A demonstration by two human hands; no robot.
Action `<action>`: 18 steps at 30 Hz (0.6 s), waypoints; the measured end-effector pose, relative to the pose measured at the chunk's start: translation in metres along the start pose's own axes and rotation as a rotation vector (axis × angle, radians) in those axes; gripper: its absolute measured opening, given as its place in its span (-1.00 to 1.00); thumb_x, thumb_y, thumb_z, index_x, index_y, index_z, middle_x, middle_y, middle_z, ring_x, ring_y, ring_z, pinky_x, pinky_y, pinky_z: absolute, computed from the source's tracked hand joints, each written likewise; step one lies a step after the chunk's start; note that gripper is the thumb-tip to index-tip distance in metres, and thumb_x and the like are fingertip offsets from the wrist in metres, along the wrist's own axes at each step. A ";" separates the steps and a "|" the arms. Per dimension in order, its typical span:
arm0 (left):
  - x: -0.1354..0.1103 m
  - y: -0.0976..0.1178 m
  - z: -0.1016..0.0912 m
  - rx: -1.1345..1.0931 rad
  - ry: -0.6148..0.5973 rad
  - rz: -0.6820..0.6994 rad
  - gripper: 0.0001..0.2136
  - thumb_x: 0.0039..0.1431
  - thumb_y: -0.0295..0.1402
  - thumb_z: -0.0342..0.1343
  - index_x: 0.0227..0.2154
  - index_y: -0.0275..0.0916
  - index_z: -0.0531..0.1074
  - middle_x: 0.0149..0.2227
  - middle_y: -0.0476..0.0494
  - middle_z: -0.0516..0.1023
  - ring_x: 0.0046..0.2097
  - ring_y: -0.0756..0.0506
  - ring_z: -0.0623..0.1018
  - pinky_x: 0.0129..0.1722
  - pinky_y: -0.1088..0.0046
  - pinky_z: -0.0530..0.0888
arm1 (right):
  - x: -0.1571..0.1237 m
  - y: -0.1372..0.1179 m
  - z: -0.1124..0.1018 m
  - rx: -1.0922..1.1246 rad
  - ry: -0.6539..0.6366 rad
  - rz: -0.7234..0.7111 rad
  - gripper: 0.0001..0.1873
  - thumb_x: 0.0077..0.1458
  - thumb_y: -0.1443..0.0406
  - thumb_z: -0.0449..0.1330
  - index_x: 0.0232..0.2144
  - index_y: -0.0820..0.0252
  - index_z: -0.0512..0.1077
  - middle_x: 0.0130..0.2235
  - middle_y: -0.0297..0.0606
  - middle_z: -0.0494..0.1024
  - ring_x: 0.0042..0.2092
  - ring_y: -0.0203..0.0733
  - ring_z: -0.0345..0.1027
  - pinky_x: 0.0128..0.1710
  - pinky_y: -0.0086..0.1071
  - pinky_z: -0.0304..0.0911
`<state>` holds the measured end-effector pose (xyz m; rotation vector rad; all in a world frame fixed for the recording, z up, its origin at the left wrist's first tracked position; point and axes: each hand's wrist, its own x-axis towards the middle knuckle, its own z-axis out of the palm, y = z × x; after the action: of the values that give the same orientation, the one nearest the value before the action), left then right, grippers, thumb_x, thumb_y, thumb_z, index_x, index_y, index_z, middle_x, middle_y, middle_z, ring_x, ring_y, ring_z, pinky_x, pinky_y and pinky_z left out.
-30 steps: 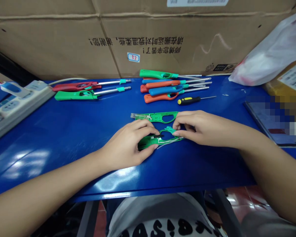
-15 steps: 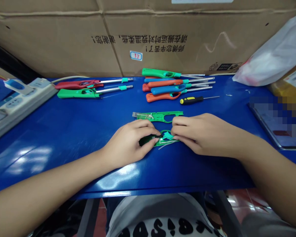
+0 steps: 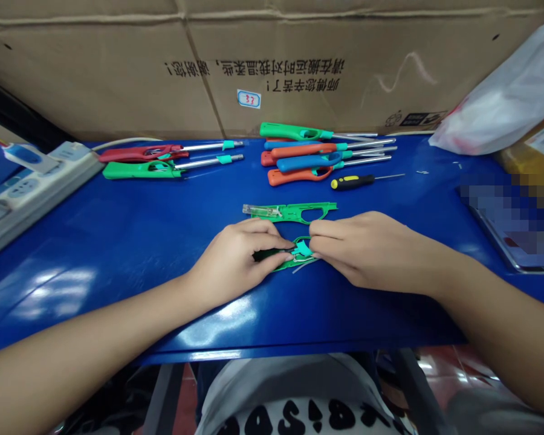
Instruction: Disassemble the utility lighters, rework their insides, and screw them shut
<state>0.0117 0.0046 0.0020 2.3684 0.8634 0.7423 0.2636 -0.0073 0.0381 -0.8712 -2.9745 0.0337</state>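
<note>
An opened green lighter half-shell (image 3: 281, 268) lies on the table between my hands, with a teal trigger (image 3: 303, 248) and a thin white wire in it. At its left part, my left hand (image 3: 242, 254) is closed, thumb and forefinger pinching a small black part (image 3: 291, 248) beside the trigger. From the right, my right hand (image 3: 353, 248) is closed, its fingertips bunched over the half-shell's right end at the trigger; they hide what they grip. The other green half-shell (image 3: 294, 213), holding a clear fuel tank (image 3: 260, 210), lies just beyond my hands.
Several long-necked lighters (image 3: 306, 161) are piled at the back, beside a yellow-black screwdriver (image 3: 353, 182). Red and green lighters (image 3: 140, 170) lie back left, near a power strip (image 3: 36, 181). A cardboard box (image 3: 140, 72) stands behind; a phone (image 3: 503, 229) and plastic bag (image 3: 489, 96) are at right.
My right hand has shifted slightly left, and the teal trigger sits closer to my left fingertips. My left hand stays at the black part.
</note>
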 end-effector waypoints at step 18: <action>-0.001 -0.002 -0.002 0.026 -0.002 0.001 -0.78 0.30 -0.36 0.27 -0.02 -0.20 0.62 -0.22 -0.12 0.65 -0.21 -0.08 0.64 -0.18 0.41 0.56 | -0.002 0.003 0.001 0.116 -0.002 0.060 -0.71 0.35 0.38 0.04 -0.32 0.17 0.55 -0.25 -0.31 0.57 -0.39 -0.29 0.27 -0.43 -0.28 -0.08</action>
<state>0.0089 0.0058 0.0017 2.3920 0.8760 0.7327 0.2674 -0.0056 0.0367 -0.9462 -2.9126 0.2064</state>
